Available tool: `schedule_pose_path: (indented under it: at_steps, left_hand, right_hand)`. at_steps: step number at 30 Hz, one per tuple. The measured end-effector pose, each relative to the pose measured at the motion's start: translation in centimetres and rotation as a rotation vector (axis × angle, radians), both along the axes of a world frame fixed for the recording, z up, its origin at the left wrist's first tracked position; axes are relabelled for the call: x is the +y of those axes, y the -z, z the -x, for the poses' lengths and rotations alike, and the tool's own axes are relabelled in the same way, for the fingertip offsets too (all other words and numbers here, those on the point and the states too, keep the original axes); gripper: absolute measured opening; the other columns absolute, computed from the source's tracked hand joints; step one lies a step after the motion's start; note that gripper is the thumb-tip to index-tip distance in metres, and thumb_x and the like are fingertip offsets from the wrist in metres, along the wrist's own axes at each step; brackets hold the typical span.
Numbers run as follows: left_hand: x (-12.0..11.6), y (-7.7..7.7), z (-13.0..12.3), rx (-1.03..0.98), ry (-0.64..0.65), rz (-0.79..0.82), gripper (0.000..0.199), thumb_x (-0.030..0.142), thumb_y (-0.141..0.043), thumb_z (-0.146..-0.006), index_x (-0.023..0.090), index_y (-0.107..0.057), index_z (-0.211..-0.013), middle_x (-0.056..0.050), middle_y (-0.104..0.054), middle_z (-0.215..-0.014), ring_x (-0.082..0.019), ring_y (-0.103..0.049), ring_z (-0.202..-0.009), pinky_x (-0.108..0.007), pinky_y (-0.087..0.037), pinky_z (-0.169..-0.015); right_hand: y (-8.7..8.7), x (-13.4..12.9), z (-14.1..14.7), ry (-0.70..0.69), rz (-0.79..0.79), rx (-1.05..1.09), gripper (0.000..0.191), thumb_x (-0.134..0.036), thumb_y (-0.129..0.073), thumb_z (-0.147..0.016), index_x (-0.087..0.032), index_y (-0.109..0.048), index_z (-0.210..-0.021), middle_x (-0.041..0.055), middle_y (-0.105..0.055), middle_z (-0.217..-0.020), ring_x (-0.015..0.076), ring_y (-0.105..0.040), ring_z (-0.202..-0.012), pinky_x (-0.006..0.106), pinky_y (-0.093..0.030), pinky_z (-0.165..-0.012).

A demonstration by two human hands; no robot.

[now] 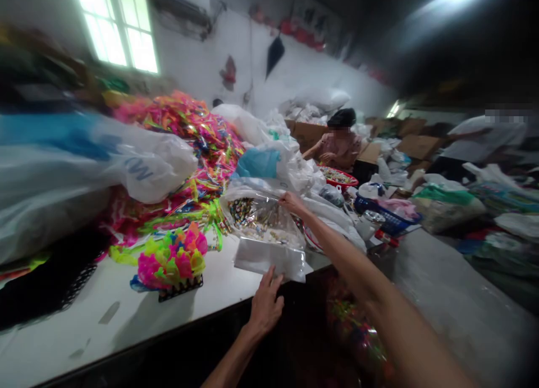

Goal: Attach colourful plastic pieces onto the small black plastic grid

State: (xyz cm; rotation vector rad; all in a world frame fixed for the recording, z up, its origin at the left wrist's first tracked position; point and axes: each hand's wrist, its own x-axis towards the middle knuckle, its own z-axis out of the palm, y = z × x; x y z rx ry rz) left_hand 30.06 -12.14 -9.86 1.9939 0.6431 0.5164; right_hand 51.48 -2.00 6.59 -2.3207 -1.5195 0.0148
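Observation:
My left hand [267,302] is at the table's front edge, fingers apart, its fingertips touching the lower edge of a flat clear plastic packet [270,258]. Behind the packet lies an open clear bag [263,217] holding many small pieces. My right hand [293,204] reaches to the right rim of that bag with its fingers closed; what they pinch is too small to make out. Left of the packet, a black rack [181,288] holds bright pink, green and orange plastic pieces [172,259].
A big heap of colourful wrapped items [189,135] and white sacks [155,163] cover the table's [126,320] left and back. Beyond, a person sits by a red basin [339,177]. A blue basket [389,219] stands at right; another person is far right.

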Motion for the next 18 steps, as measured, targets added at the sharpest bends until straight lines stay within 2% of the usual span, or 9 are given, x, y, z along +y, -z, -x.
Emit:
schedule_pose_path:
  at_steps: [3,5,8,10,12,13,15,16,18]
  left_hand:
    - [0.5,0.7,-0.8,0.071,0.026,-0.017,0.062,0.013,-0.047,-0.068,0.017,-0.048,-0.13,-0.007,-0.021,-0.15,-0.025,-0.028,-0.135,-0.037,-0.025,-0.11]
    - [0.7,1.0,-1.0,0.084,-0.006,0.009,0.062,0.014,-0.046,-0.069,0.016,-0.048,-0.13,-0.008,-0.024,-0.149,-0.025,-0.033,-0.132,-0.036,-0.029,-0.108]
    - [0.9,1.0,-0.7,0.019,-0.086,0.126,0.056,0.019,-0.048,-0.07,0.015,-0.053,-0.125,-0.01,-0.031,-0.147,-0.025,-0.041,-0.127,-0.033,-0.035,-0.103]
    - [1.6,0.5,-0.2,-0.094,-0.137,0.263,0.05,0.029,-0.049,-0.074,0.012,-0.056,-0.12,-0.014,-0.037,-0.142,-0.027,-0.045,-0.122,-0.034,-0.04,-0.097]
    - [2.8,-0.4,0.4,-0.241,-0.182,0.443,0.055,0.043,-0.045,-0.078,0.01,-0.054,-0.121,-0.018,-0.042,-0.137,-0.028,-0.05,-0.117,-0.036,-0.045,-0.088]
    - [3.5,-1.1,0.7,-0.314,-0.208,0.533,0.059,0.05,-0.043,-0.079,0.011,-0.052,-0.123,-0.018,-0.043,-0.136,-0.028,-0.052,-0.115,-0.036,-0.047,-0.084]
    - [4.9,-2.6,1.2,-0.458,-0.251,0.677,0.063,0.056,-0.046,-0.077,0.017,-0.047,-0.127,-0.015,-0.043,-0.137,-0.027,-0.052,-0.114,-0.034,-0.048,-0.077]
    - [5.5,-3.3,1.5,-0.513,-0.272,0.729,0.063,0.055,-0.053,-0.074,0.019,-0.048,-0.125,-0.014,-0.045,-0.136,-0.026,-0.053,-0.114,-0.032,-0.048,-0.074]
    - [6.2,-4.3,2.2,-0.606,-0.307,0.844,0.059,0.048,-0.065,-0.069,0.02,-0.051,-0.119,-0.012,-0.059,-0.12,-0.023,-0.059,-0.103,-0.029,-0.048,-0.071]
  right_hand:
    - [-3.1,1.5,-1.0,0.068,-0.005,-0.021,0.016,-0.015,-0.054,-0.076,-0.011,-0.069,-0.073,0.004,-0.062,-0.065,0.0142,-0.053,-0.067,0.02,-0.036,-0.061]
    - [-5.1,2.1,-1.5,0.098,-0.036,-0.027,0.018,-0.015,-0.051,-0.077,-0.011,-0.069,-0.075,0.0044,-0.062,-0.066,0.0142,-0.054,-0.067,0.021,-0.036,-0.061]
    - [-7.6,1.9,-1.9,0.072,-0.111,-0.014,0.024,-0.019,-0.045,-0.083,-0.01,-0.068,-0.079,0.0052,-0.062,-0.068,0.014,-0.054,-0.068,0.02,-0.036,-0.061]
    - [-8.2,1.0,-1.2,-0.003,-0.151,0.019,0.03,-0.021,-0.04,-0.087,-0.008,-0.067,-0.08,0.0052,-0.062,-0.069,0.0131,-0.054,-0.067,0.019,-0.036,-0.059]
    - [-7.4,-0.8,0.6,-0.096,-0.147,0.057,0.031,-0.022,-0.04,-0.087,-0.008,-0.066,-0.075,0.0036,-0.061,-0.065,0.0118,-0.052,-0.062,0.018,-0.036,-0.056]
    - [-6.5,-1.9,1.9,-0.144,-0.125,0.082,0.029,-0.022,-0.044,-0.085,-0.009,-0.065,-0.07,0.002,-0.06,-0.062,0.0111,-0.052,-0.059,0.018,-0.036,-0.054]
    - [-3.4,-4.1,4.9,-0.23,-0.074,0.125,0.023,-0.022,-0.052,-0.08,-0.012,-0.063,-0.063,-0.0016,-0.057,-0.057,0.0097,-0.05,-0.056,0.017,-0.035,-0.053]
    - [-1.5,-5.0,6.4,-0.325,-0.072,0.23,0.022,-0.019,-0.051,-0.08,-0.012,-0.063,-0.063,-0.0022,-0.057,-0.057,0.0093,-0.05,-0.056,0.017,-0.035,-0.053]
    - [2.5,-6.2,8.8,-0.393,-0.097,0.411,0.023,-0.019,-0.049,-0.081,-0.014,-0.062,-0.063,-0.0032,-0.055,-0.056,0.0094,-0.05,-0.056,0.018,-0.035,-0.052]
